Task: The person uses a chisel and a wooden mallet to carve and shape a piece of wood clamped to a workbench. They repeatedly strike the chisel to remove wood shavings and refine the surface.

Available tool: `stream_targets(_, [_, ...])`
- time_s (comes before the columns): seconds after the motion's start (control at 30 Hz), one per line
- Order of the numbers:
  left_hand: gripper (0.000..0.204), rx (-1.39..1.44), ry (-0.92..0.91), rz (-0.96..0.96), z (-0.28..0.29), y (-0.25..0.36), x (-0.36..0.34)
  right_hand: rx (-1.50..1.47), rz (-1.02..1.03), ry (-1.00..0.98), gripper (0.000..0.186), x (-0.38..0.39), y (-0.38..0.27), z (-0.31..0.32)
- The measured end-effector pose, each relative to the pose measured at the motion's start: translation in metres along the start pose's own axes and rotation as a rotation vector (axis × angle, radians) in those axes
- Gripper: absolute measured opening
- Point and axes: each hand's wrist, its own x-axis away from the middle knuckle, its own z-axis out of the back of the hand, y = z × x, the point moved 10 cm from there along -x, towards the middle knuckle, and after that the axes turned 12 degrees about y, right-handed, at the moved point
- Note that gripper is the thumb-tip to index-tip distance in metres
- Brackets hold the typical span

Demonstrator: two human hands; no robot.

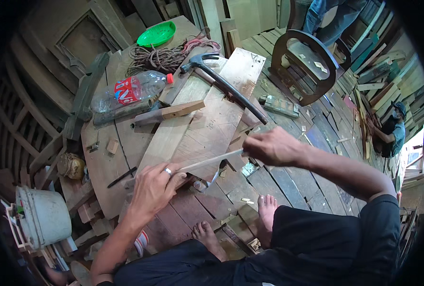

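Note:
A thin, pale wooden strip (pixel 207 163) stretches between my two hands, rising a little toward the right. Its left end lies under the fingers of my left hand (pixel 154 189), which wears a ring and rests by the near end of the long boards. My right hand (pixel 275 146) is closed around the strip's other end, out past the boards' right edge. Beyond the strip, a wide pale board (pixel 216 114) lies aslant on the worktable (pixel 97 176). A claw hammer (pixel 231 90) with a dark handle lies across it, and a tapered wooden piece (pixel 173 112) sits left of the hammer.
On the table are a plastic bottle (pixel 131 90) with a red cap, a coil of rope (pixel 157 59), a green basket (pixel 156 34) and a black slim tool (pixel 122 177). A white bucket (pixel 45 217) stands at left. Beyond are a wooden chair (pixel 307 66) and another person (pixel 397 126).

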Motion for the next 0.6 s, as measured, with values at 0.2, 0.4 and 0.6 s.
stream_targets(0.2, [0.027,0.121,-0.060,0.282,-0.001,-0.022,0.007,0.254,0.108,0.182,0.014,-0.006,0.029,0.054])
stream_targets(0.4, [0.034,0.232,-0.181,0.412,-0.023,-0.030,0.016,0.157,0.017,0.175,0.014,-0.010,0.041,0.057])
stream_targets(0.6, [0.032,0.358,-0.243,0.348,-0.036,-0.020,0.025,0.302,0.125,0.310,0.011,-0.021,0.026,0.079])
